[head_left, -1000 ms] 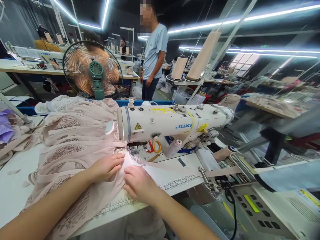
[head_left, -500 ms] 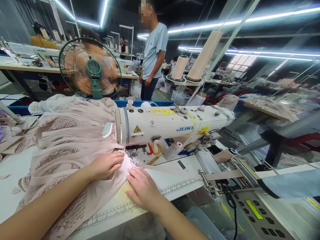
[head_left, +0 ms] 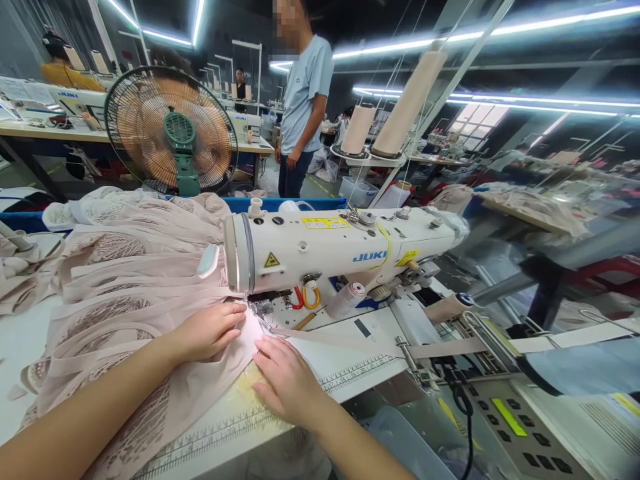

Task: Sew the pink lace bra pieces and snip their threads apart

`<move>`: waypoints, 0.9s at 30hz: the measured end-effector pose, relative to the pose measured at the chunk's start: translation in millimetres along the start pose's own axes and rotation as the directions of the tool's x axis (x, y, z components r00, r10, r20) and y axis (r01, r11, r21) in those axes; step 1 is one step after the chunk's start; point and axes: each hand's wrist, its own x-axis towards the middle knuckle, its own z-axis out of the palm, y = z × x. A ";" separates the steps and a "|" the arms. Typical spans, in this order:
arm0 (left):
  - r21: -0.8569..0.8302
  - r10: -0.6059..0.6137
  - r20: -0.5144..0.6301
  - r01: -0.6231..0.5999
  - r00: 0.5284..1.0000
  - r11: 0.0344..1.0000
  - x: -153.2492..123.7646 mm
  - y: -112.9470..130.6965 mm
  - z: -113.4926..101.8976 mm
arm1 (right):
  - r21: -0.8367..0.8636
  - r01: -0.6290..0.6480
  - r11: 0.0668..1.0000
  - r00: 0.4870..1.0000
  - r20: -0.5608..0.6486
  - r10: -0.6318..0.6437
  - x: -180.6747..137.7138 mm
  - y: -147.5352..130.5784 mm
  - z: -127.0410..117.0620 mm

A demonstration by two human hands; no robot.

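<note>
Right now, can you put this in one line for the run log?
left hand: resting on beige fabric | right hand: by fabric edge | sewing machine: beyond both hands | fan: background

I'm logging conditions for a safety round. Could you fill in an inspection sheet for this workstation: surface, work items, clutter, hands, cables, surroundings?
Surface: white table, printed ruler scale, yellowish patch beside the right hand.
Work items: beige lace-panelled fabric reaching the sewing machine; beige band at right.
Clutter: orange loop and thread cone near the machine arm.
Hands: left hand flat on fabric; right hand at its edge, fingers extended, contact unclear.
Cables: black cable hanging across the button panel.
Surroundings: fan, standing person, other machines behind.
</note>
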 end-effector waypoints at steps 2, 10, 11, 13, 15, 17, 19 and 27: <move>0.001 0.003 -0.006 -0.003 1.000 1.000 0.4 -0.8 -0.1 | 0.007 0.003 1.000 1.000 -0.007 -0.003 0.5 -0.3 -1.0; 0.009 0.004 -0.017 -0.004 1.000 1.000 3.8 -0.4 -3.4 | 0.002 -0.010 1.000 1.000 0.007 0.010 0.0 0.9 -1.4; 0.011 0.004 -0.019 -0.003 1.000 1.000 4.4 -0.1 -4.0 | 0.001 -0.013 1.000 1.000 0.007 0.013 -0.3 1.1 -0.8; 0.016 0.001 -0.021 0.000 1.000 1.000 5.6 -0.4 -5.0 | 0.001 -0.027 1.000 1.000 0.011 0.027 -0.9 1.2 0.4; 0.020 0.002 -0.023 -0.001 1.000 1.000 6.9 -2.2 -6.1 | -0.006 -0.042 0.999 0.999 0.025 0.042 -1.1 1.2 1.7; 0.024 0.008 -0.022 -0.007 1.000 1.000 8.8 -5.4 -7.7 | -0.018 -0.051 0.999 0.998 0.042 0.052 -0.9 1.1 2.9; 0.025 0.016 -0.019 -0.016 1.000 1.000 11.2 -8.0 -10.2 | -0.029 -0.057 0.998 0.997 0.050 0.058 -0.3 1.4 4.0; 0.068 0.034 0.046 -0.037 0.998 0.997 -3.1 37.4 -4.6 | -0.059 -0.060 0.996 0.995 0.077 0.065 3.3 1.2 4.5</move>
